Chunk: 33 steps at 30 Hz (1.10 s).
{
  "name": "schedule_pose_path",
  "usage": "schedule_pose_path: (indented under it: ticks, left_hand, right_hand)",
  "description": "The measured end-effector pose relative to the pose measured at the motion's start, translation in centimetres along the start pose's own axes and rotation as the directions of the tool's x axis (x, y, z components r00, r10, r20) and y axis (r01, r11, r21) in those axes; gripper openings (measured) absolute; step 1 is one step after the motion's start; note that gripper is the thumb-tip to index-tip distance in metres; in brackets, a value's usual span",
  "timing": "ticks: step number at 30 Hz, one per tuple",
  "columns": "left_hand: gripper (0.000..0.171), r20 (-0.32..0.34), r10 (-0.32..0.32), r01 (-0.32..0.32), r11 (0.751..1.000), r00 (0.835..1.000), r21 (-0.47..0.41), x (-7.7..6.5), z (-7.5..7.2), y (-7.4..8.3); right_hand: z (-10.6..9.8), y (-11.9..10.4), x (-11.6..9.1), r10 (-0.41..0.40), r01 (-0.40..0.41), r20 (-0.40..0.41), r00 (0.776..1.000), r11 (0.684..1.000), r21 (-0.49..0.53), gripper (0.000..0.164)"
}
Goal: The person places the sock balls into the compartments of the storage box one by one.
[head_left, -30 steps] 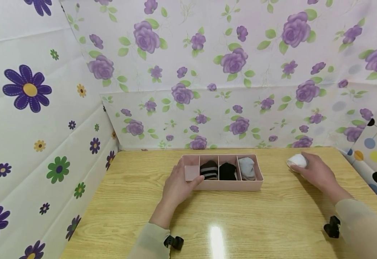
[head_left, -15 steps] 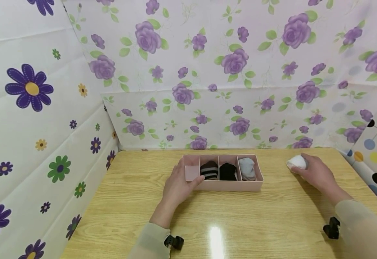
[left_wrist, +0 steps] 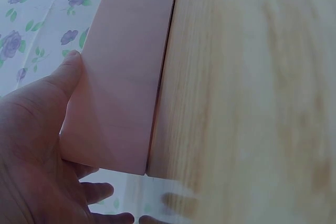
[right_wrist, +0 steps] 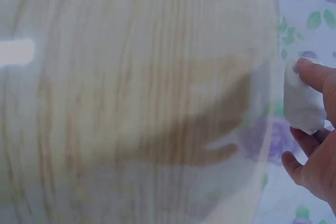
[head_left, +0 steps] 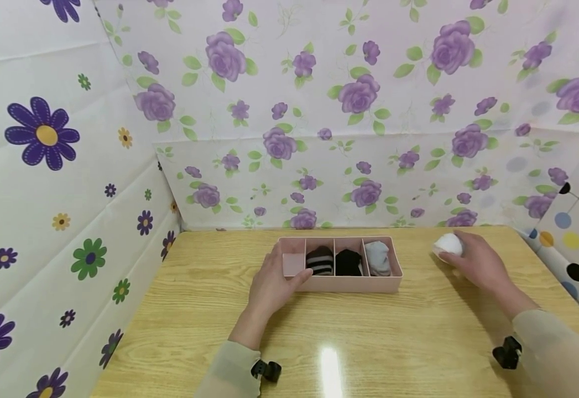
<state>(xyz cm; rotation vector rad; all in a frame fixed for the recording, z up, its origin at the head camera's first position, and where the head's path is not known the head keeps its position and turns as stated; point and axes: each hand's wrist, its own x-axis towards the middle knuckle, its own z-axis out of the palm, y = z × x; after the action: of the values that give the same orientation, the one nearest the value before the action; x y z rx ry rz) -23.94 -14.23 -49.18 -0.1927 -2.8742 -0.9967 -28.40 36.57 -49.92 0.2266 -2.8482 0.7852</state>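
Note:
A pink storage box [head_left: 349, 284] with divided compartments stands on the wooden table. Inside lie a brown-and-grey striped rolled sock [head_left: 321, 261], a black one [head_left: 348, 262] and a light grey one [head_left: 379, 258]; the leftmost compartment holds nothing. My left hand [head_left: 271, 283] holds the box at its left end, its thumb over the front rim and its fingers along the end wall. Off to the right, my right hand [head_left: 480, 260] grips a white rolled sock [head_left: 447, 245] between thumb and fingers. In the right wrist view that sock [right_wrist: 303, 98] appears just above the table's far edge.
The wooden table [head_left: 209, 331] meets a wall covering with purple roses [head_left: 224, 55] at the back. Covered walls also close in the left and right sides. A black wrist camera [head_left: 267, 370] sits on each forearm.
My right hand has moved slightly to the left and up with the white rolled sock. The left hand keeps its hold on the box.

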Motion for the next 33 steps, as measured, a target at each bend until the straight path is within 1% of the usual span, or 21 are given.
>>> schedule_pose_path:
  ticks: [4, 11, 15, 19, 33]
  left_hand:
    - [0.119, 0.001, 0.004, -0.004, 1.000, 1.000, 0.005, 0.0, 0.0, 0.0]
    - [0.119, 0.000, 0.009, -0.009, 1.000, 1.000, -0.005, 0.0, 0.0, -0.1]
    - [0.119, -0.004, 0.011, -0.011, 1.000, 1.000, -0.006, 0.1, 0.1, -0.1]
    - [0.120, -0.006, 0.010, -0.010, 1.000, 1.000, -0.007, 0.0, 0.1, -0.2]
    - [0.121, -0.012, 0.004, -0.004, 1.000, 1.000, -0.001, 0.1, 0.1, -0.2]
  right_hand:
    - [0.0, -1.5, 0.5, -0.042, 0.043, -0.036, 0.998, 0.999, 0.011, 0.080]
    - [-0.3, -4.6, 0.3, -0.052, 0.056, -0.072, 0.996, 0.997, 0.051, 0.082]
    - [-0.5, -6.5, 0.3, -0.080, 0.086, -0.095, 0.992, 0.994, 0.069, 0.083]
    - [-0.6, -8.3, 0.2, -0.110, 0.120, -0.117, 0.987, 0.989, 0.085, 0.081]
    - [-0.4, -13.0, 0.4, -0.191, 0.209, -0.121, 0.974, 0.965, 0.156, 0.077]
